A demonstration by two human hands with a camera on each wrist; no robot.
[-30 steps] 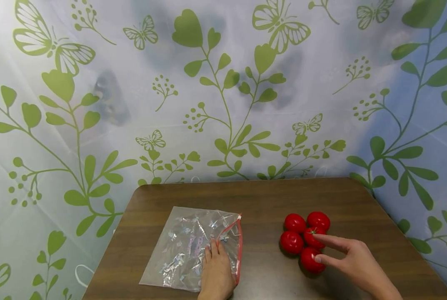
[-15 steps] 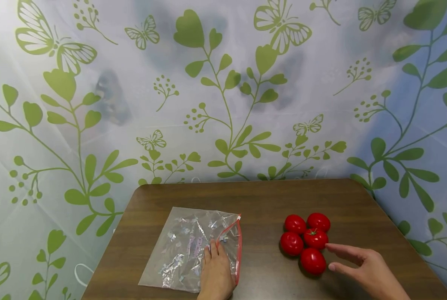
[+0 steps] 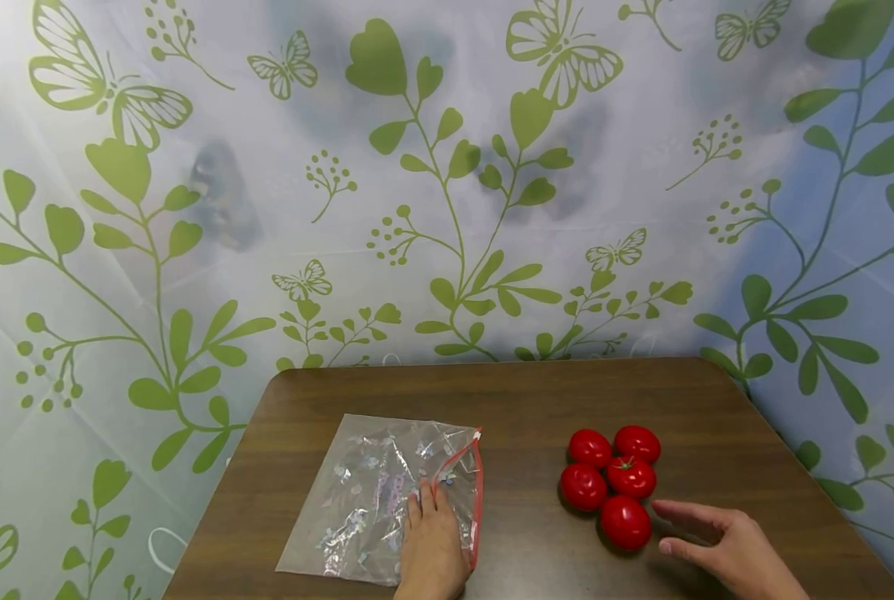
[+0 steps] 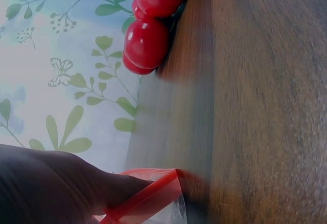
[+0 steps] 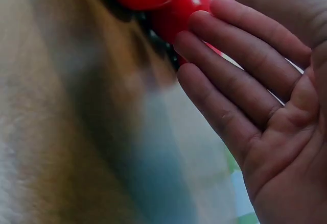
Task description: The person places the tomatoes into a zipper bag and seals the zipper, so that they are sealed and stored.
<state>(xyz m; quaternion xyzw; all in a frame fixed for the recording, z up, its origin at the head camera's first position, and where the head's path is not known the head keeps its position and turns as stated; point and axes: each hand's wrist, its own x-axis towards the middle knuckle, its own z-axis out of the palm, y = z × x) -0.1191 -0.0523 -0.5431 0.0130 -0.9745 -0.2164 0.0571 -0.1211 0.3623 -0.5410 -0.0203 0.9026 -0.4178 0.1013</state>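
A clear zip bag with a red slider edge lies flat on the left of the table. My left hand rests on it near the red edge, fingers straight. In the left wrist view the thumb lies along the red zip strip. Several shiny red tomatoes sit in a cluster on the right; the one with a green stem is in the middle, and the nearest tomato is at the front. My right hand stands just right of the cluster, fingers extended, thumb apart, holding nothing.
The brown wooden table carries the bag and the tomatoes, with bare wood between them. Behind it hangs a pale curtain printed with green leaves and butterflies. A white loop shows beyond the table's left edge.
My right hand has drawn back to the right, away from the tomatoes it was touching, and dropped slightly nearer the front. My left hand and the bag have stayed in place.
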